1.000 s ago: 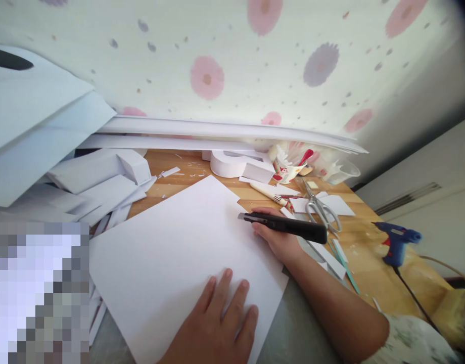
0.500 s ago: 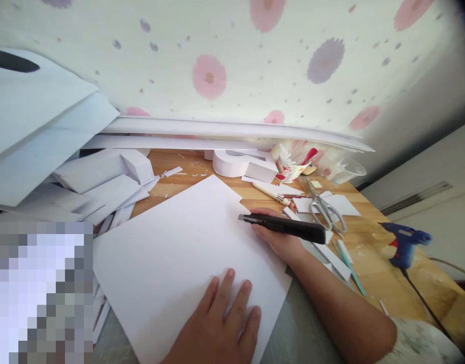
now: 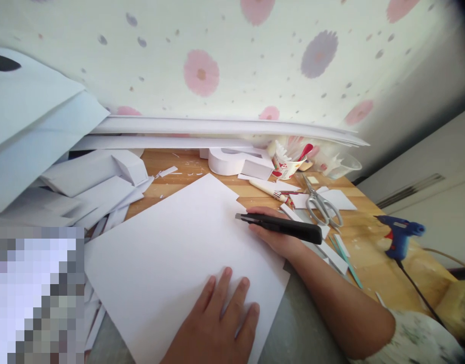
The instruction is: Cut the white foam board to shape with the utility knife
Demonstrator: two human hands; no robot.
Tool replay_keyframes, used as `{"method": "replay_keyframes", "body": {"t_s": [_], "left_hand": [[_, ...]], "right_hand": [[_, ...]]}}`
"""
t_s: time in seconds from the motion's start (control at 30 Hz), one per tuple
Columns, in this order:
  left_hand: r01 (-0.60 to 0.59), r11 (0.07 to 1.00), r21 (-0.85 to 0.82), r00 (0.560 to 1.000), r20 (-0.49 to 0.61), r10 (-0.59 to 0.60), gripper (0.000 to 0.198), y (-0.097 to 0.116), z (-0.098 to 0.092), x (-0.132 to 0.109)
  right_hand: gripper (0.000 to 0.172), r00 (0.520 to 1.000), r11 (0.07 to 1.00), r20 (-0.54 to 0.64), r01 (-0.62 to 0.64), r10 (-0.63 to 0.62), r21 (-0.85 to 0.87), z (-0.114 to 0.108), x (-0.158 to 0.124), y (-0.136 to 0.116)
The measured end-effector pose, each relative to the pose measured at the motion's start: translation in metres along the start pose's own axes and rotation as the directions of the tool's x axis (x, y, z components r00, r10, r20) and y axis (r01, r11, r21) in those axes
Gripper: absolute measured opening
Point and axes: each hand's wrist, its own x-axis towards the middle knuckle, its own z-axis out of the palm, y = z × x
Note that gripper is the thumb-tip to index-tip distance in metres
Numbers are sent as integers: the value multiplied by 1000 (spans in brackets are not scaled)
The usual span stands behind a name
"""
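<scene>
A large white board (image 3: 172, 253) lies flat across the work area, its right edge notched. My left hand (image 3: 221, 318) rests flat on its lower part, fingers spread. In my right hand (image 3: 274, 240) is a black utility knife (image 3: 285, 227), held between thumb and fingers with the short blade pointing left, above the board's right side. Whether the blade touches the board I cannot tell. Under the board, a grey-green mat (image 3: 304, 313) shows at the lower right.
Scissors (image 3: 321, 205), a piping-bag-like cone (image 3: 265, 188) and white strips (image 3: 333, 258) lie to the right. Farther right stands a blue glue gun (image 3: 401, 235) with its cord. Behind are a white letter shape (image 3: 236, 161) and a paper cup (image 3: 287, 167). White offcuts (image 3: 99, 192) pile up left.
The whole view has shifted slightly, so things appear a little farther left. Both hands and the knife keep nearly the same place over the board.
</scene>
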Motion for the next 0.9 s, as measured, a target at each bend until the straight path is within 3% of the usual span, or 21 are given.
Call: {"method": "replay_keyframes", "body": {"t_s": [0.17,0.4,0.57,0.67,0.8,0.9], "left_hand": [[8,999,-47,999,39,-6,33,-1,-1,-1],[70,990,-121,996,62,-63,49,7,14,-9],[3,998,-64,996,89,3,38,-2,-2,0],[-9,997,-79,994,107,18,41,-5,-9,5],[24,988,-152,982,191,5,59,2,4,-3],[73,980,-184,980,196,-36,70,9,19,-14]], "right_hand": [[29,1000,1000,-5,-25,25,7,0,-3,-1],[29,999,999,-25,-41,41,-4,-1,-6,0],[29,999,999,-25,-37,37,-3,-1,-7,0],[28,1000,1000,-13,-18,18,-11,-2,-9,-1],[28,1000,999,9,-18,18,-34,-5,-12,-4],[29,1000,998,9,-28,28,-49,-6,-14,-5]]}}
